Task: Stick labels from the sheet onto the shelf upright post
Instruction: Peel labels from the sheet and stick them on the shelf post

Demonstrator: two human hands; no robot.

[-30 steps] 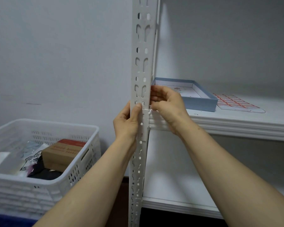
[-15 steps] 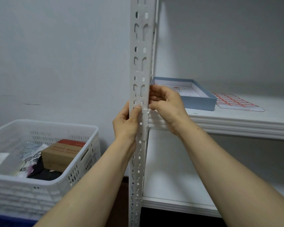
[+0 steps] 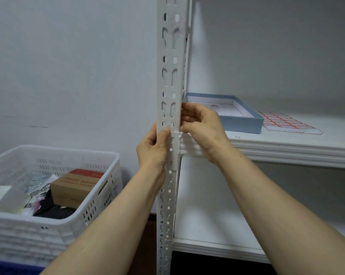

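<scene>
Against grey wall (image 3: 68,76), left hand (image 3: 152,150) grips the upright post (image 3: 170,56), right hand (image 3: 204,128) pinching its edge.

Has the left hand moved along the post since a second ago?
No. The left hand still holds the post with its thumb level with the shelf top.

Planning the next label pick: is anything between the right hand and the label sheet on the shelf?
Yes: the open blue box sits on the shelf between the right hand, at the upright post, and the label sheet. It is low-walled, so reaching over it looks feasible.
</scene>
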